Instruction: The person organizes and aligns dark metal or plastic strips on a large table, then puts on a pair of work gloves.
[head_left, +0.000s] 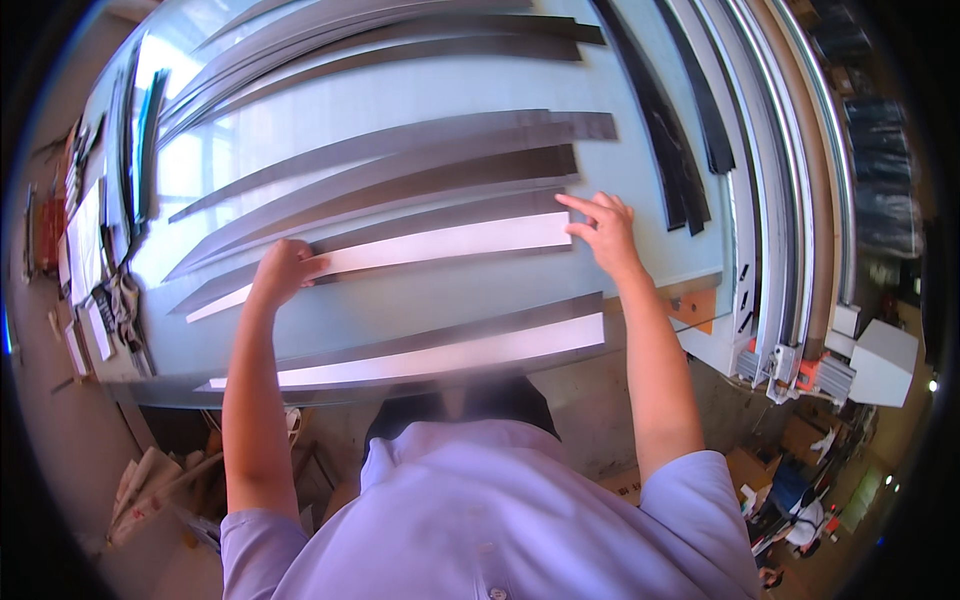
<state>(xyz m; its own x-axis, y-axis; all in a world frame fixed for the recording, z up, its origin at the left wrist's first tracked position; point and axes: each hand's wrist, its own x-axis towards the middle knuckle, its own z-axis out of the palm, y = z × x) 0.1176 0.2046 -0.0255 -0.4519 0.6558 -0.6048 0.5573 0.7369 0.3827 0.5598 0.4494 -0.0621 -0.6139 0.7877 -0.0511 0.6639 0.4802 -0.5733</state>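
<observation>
Left hand (286, 272) and right hand (612, 237) span a white strip (450, 243)

Right thumb and forefinger stand apart at its right end; left fingers curl over its left part, whether pinching I cannot tell. Its long axis runs left-right along the table (420, 308).

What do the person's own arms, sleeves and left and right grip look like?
Lavender short sleeves leave both forearms bare. The left grip and right grip are ungloved human hands, and no watch or bracelet shows.
</observation>
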